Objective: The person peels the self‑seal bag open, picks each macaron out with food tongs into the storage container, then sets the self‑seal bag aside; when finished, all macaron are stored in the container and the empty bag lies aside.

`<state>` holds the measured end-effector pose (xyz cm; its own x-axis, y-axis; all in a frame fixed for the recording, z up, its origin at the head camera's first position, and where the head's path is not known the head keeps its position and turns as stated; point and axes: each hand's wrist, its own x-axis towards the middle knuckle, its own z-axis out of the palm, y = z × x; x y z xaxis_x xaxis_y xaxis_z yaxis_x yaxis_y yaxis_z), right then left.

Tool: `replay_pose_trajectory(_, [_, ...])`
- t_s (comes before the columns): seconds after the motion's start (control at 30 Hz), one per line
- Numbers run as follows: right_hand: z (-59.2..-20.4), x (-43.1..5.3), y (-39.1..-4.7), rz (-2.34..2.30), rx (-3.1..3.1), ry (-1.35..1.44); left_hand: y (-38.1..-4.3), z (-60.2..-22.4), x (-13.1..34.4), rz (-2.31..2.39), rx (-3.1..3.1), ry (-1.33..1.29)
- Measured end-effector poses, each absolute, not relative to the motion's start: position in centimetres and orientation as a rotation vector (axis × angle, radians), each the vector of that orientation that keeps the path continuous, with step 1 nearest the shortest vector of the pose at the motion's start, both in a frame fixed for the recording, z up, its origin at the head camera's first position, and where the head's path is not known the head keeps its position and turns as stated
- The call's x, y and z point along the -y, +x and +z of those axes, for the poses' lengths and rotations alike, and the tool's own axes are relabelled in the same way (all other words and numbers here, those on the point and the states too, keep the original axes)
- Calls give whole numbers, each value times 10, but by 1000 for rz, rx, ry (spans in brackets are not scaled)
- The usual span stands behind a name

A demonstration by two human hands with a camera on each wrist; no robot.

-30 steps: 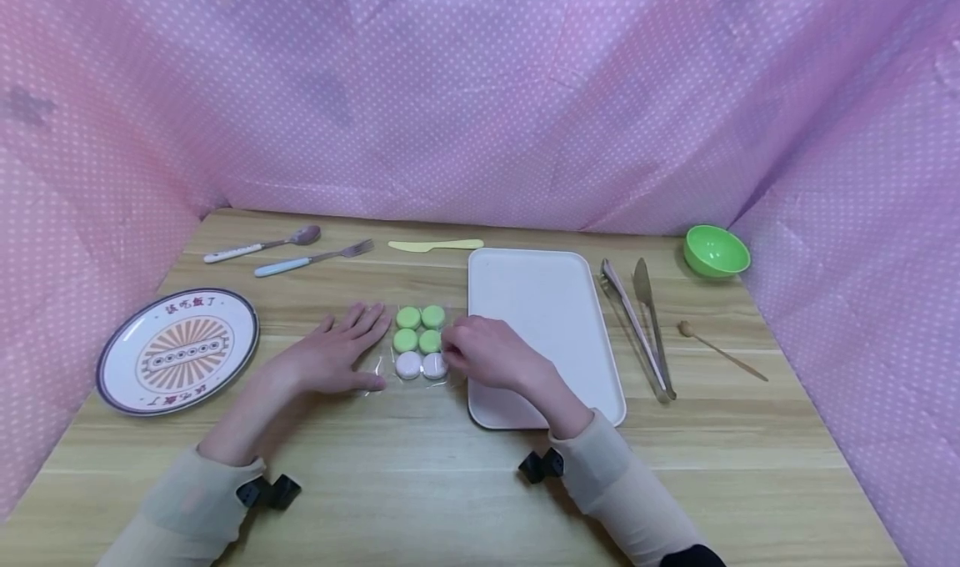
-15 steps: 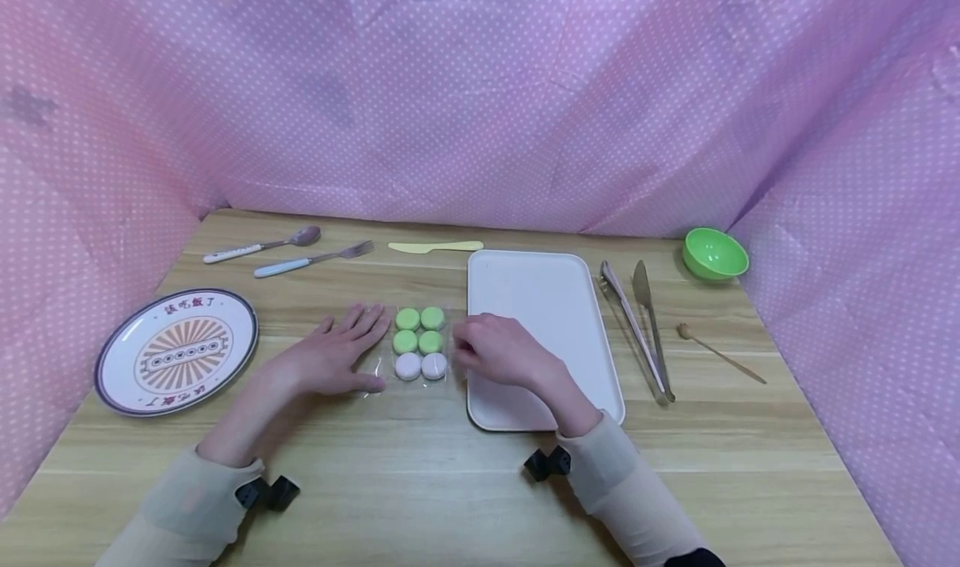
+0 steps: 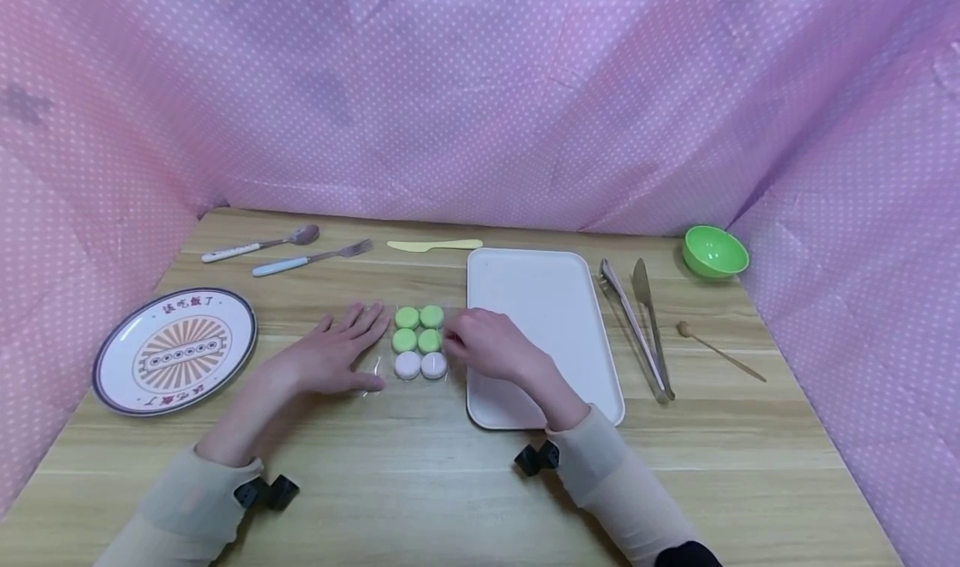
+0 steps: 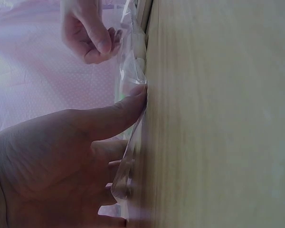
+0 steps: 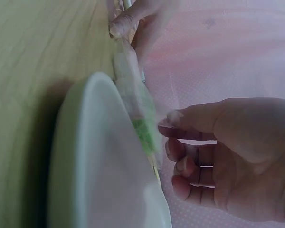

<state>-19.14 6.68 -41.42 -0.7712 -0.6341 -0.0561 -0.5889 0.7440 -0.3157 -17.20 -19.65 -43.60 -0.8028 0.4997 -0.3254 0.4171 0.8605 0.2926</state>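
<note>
Green and pale macarons (image 3: 407,341) lie in rows in a clear plastic wrapper (image 3: 378,367) on the table. My left hand (image 3: 341,352) rests palm down at the wrapper's left side, fingers spread; in the left wrist view its thumb (image 4: 128,102) presses the wrapper's edge. At the right edge, over the white tray's left side, is my right hand (image 3: 487,344). The right wrist view shows its fingers (image 5: 180,166) bent and the thumb tip beside the film. Whether the film is between thumb and finger cannot be made out. One green macaron (image 5: 145,135) shows behind the tray's rim there.
A white tray (image 3: 543,300) stands under my right forearm. Tongs (image 3: 633,325), a metal knife (image 3: 652,325), a thin wooden stick (image 3: 720,350) and a green bowl (image 3: 716,253) are to the right. Leftward are a plate (image 3: 176,352), spoon (image 3: 262,244) and fork (image 3: 311,258); a yellow knife (image 3: 435,246) lies behind.
My right hand drew slightly rightward from the wrapper's edge, then came back left to it. My left hand and the macarons stayed in place.
</note>
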Motion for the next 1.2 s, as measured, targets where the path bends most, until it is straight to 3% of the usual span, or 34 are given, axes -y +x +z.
replay_pose_trajectory(1.2, [-419,-65,-196,-440,-2828,-949,-171,-436,197,287,-2645,680])
